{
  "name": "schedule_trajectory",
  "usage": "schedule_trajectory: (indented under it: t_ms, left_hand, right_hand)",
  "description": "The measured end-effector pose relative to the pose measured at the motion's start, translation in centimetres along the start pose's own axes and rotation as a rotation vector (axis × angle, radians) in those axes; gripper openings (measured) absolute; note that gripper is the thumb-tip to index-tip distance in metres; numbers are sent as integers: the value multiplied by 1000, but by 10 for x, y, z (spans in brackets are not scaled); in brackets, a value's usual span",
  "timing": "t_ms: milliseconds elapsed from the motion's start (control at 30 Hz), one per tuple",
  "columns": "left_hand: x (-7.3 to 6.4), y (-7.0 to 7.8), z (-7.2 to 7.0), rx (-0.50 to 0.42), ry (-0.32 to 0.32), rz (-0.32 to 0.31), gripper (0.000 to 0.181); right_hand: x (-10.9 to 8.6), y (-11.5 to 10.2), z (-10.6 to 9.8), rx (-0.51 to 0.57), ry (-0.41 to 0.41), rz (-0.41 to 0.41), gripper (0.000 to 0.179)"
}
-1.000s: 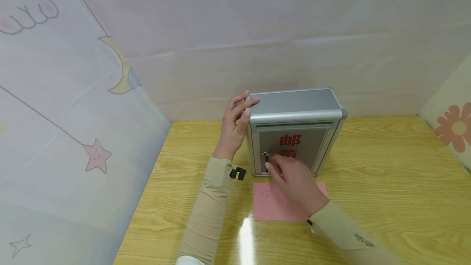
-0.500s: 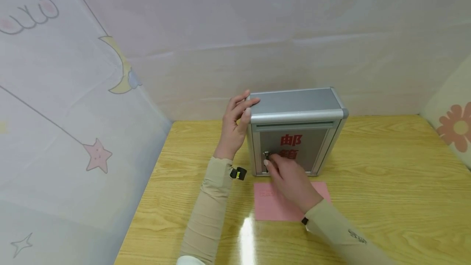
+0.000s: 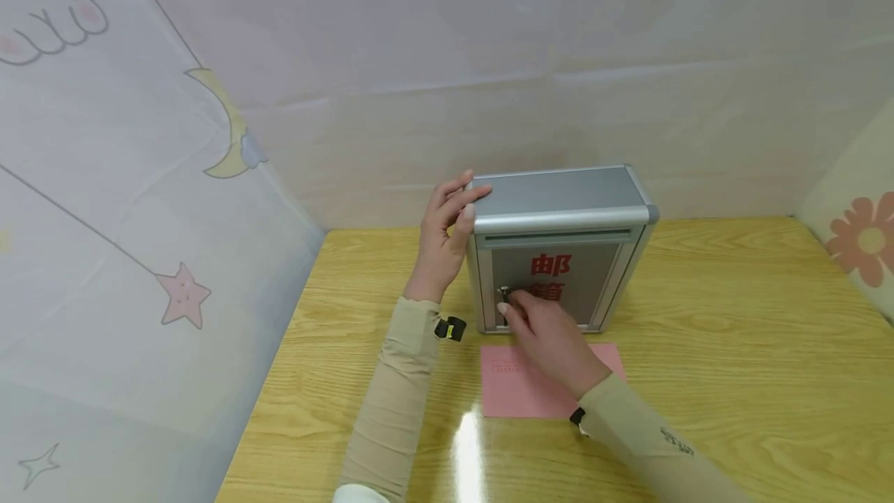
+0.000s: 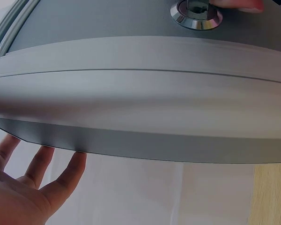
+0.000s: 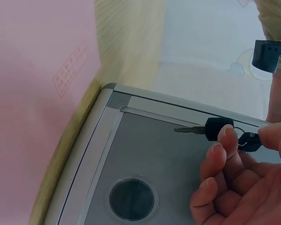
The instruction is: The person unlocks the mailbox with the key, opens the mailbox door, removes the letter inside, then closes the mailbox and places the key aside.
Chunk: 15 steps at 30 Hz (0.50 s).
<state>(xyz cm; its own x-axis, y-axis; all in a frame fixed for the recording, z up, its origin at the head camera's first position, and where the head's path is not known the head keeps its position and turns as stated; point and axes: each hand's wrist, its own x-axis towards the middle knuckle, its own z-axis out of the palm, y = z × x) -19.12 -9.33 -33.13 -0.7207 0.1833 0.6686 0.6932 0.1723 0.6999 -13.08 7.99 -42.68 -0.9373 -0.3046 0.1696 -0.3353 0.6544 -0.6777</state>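
A grey metal mailbox (image 3: 559,192) with red characters stands on the table. My left hand (image 3: 445,235) rests on its upper left corner, thumb at the front edge and fingers spread over the top; the left wrist view shows fairly straight fingertips against the side. On the door, a round chrome lock (image 4: 196,19) has a key in it. My right hand (image 3: 552,336) pinches the key's black head (image 5: 249,141) between thumb and forefinger. From the same ring hangs a second key (image 5: 219,129), black-headed, its blade free beside the door.
A pink envelope (image 3: 510,394) with small red print lies just in front of the mailbox, partly under my right forearm. The wood-grain table (image 3: 733,355) extends to both sides. A pale cloth wall (image 3: 391,138) rises close behind the mailbox.
My right hand has shifted slightly up and left, its thumb now higher, near the lock. My left hand and the mailbox have stayed in place.
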Motion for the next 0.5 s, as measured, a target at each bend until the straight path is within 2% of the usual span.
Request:
schedule_trajectory:
  t_ms: [300,500]
  left_hand:
    - [0,0,-1,1,-4,-5,63]
    - [-1,-1,0,4,-9,-4,61]
  right_hand:
    - [3,2,-2,147,-17,66,37]
    - [2,1,-1,131,47,107,35]
